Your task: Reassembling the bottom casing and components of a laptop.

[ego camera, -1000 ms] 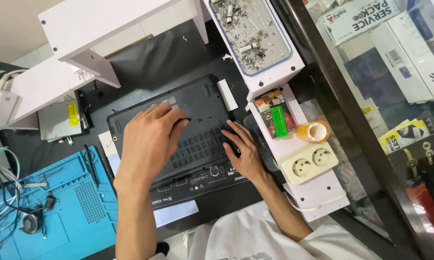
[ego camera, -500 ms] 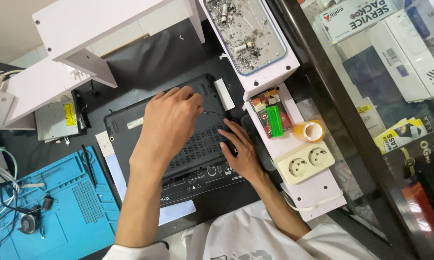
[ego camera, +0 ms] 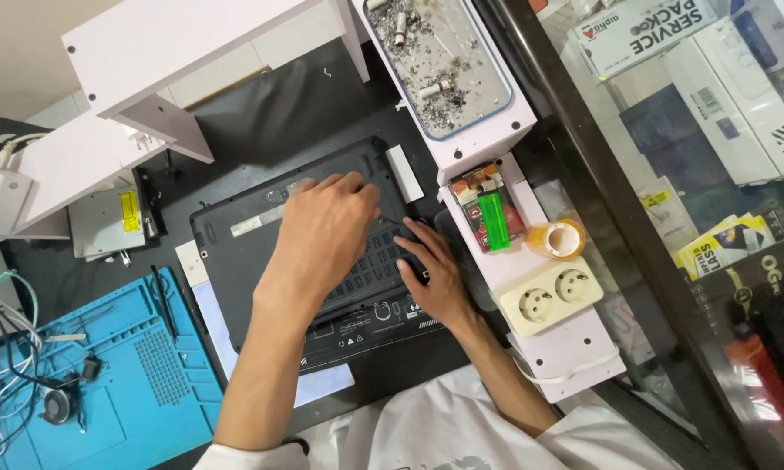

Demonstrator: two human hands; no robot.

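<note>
- Well to the left of both hands, a blue work mat point(ego camera: 122, 365) lies on the dark tabletop point(ego camera: 261, 113), with loose wires point(ego camera: 0, 348) at its outer side.
- The left hand point(ego camera: 322, 239) lies palm down on the upturned black laptop point(ego camera: 235, 261). Its fingers are bent and bunched together, their tips pressed on the base near the far edge; whether they pinch anything small I cannot tell.
- The left forearm point(ego camera: 261, 374) runs up from the lower edge of the view, bare, slanting across the laptop's near side.
- The laptop sits under both hands, bottom cover up, its vent grille point(ego camera: 370, 270) showing between them.
- The right hand point(ego camera: 435, 274) rests flat on the laptop's right side, fingers loosely spread and pointing toward the left hand, holding nothing.
- The right forearm comes in from the lower right, out of a white sleeve point(ego camera: 583, 435).
- Just right of the right hand: a green lighter point(ego camera: 494, 221), a roll of tape point(ego camera: 559, 238) and a cream double socket point(ego camera: 550, 294).
- Beyond that hand sits a tray of ash and butts point(ego camera: 448, 61).
</note>
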